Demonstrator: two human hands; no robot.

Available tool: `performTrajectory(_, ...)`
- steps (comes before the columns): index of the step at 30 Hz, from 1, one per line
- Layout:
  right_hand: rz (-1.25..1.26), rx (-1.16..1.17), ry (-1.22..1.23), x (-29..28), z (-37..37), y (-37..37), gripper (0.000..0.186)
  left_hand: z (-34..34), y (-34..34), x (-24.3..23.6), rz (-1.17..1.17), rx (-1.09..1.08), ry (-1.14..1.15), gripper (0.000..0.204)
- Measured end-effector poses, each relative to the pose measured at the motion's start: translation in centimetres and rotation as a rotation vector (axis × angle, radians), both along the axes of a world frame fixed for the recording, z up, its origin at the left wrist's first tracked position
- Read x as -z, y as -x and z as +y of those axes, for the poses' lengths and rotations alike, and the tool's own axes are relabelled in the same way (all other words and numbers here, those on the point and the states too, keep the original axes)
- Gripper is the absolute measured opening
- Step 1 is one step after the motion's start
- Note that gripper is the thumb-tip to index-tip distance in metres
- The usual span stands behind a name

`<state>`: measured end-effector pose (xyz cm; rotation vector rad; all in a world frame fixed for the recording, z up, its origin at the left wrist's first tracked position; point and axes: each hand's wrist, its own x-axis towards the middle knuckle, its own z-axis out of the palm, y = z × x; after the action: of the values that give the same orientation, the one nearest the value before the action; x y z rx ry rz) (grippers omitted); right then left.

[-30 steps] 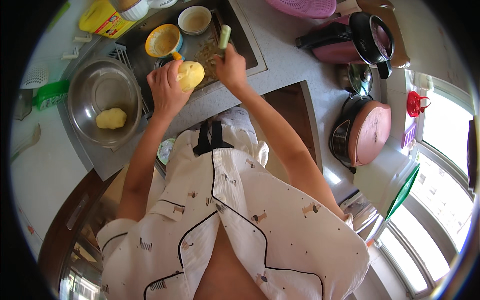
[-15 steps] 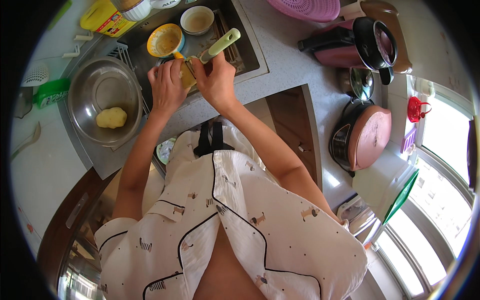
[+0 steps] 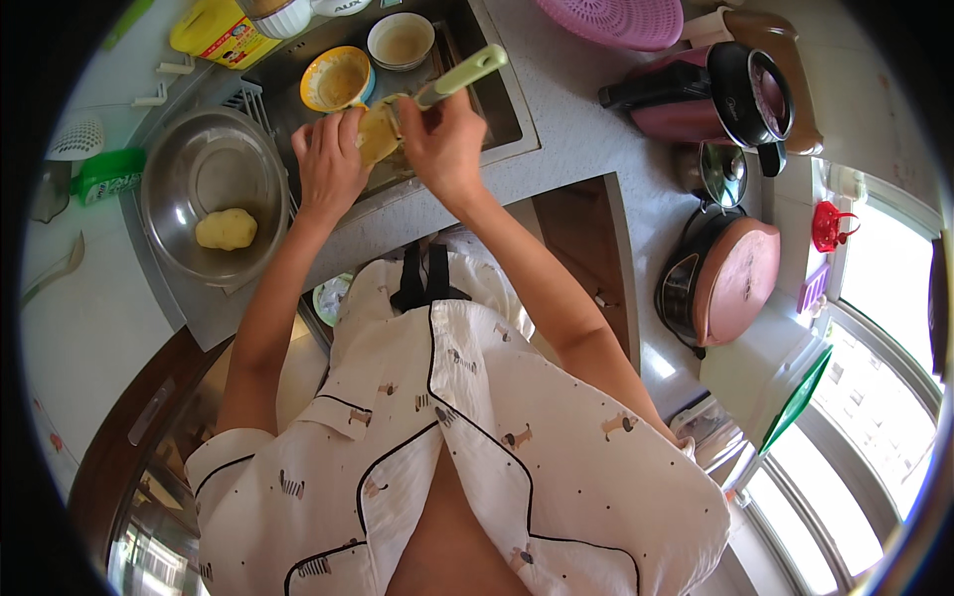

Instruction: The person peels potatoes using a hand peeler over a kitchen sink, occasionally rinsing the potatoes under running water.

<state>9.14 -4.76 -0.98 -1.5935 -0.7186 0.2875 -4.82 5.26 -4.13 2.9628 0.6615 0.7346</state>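
Note:
Over the sink, my left hand is closed around a partly peeled, yellow potato. My right hand grips a peeler by its pale green handle, with the blade end against or very near the potato's right side. Fingers hide part of the blade. To the left stands a wide steel basin holding one peeled potato. Beyond my hands, an orange-rimmed bowl and a white bowl sit in the sink.
A yellow bottle and a green bottle stand at the left. On the right-hand counter are a pink colander, a dark red jug-like appliance and a pot with a pink board-like cover.
The peeler and my right hand have shifted up and to the right, away from my left hand. More of the potato shows between the hands. The view has shifted slightly.

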Motion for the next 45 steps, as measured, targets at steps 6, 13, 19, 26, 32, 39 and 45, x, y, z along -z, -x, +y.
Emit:
performTrajectory(6, 0.031, 0.017, 0.08, -0.4, 0.9, 1.1, 0.027, -0.6, -0.4, -0.4, 0.0, 0.021, 0.036, 0.066)
performTrajectory(13, -0.109, 0.068, 0.268, 4.9, -1.0, -3.3, 0.023, 0.7, -0.8, -0.9, -0.02, -0.022, 0.011, 0.065)
performTrajectory(19, 0.283, -0.017, -0.088, 1.7, -0.1, -0.6, 0.025, -0.6, -0.9, -1.0, -0.121, -0.088, 0.321, 0.075)
performTrajectory(26, -0.084, -0.073, 0.251, 5.9, -1.2, -1.7, 0.029, -2.1, -1.4, -2.1, -0.329, -0.061, 0.71, 0.071)
performTrajectory(32, 0.1, -0.052, 0.158, 4.7, -1.8, -2.4, 0.024, -0.8, -0.8, -1.0, -0.325, -0.087, 0.674, 0.072)
performTrajectory(39, 0.615, -0.492, 0.061, 1.8, -1.7, 1.3, 0.024, -1.7, -0.7, -1.4, -0.075, -0.186, 0.872, 0.067)
performTrajectory(45, 0.651, -0.235, 0.059, 4.1, -1.7, -0.9, 0.025, -2.3, -0.4, -0.3, 0.169, -0.254, 0.784, 0.084)
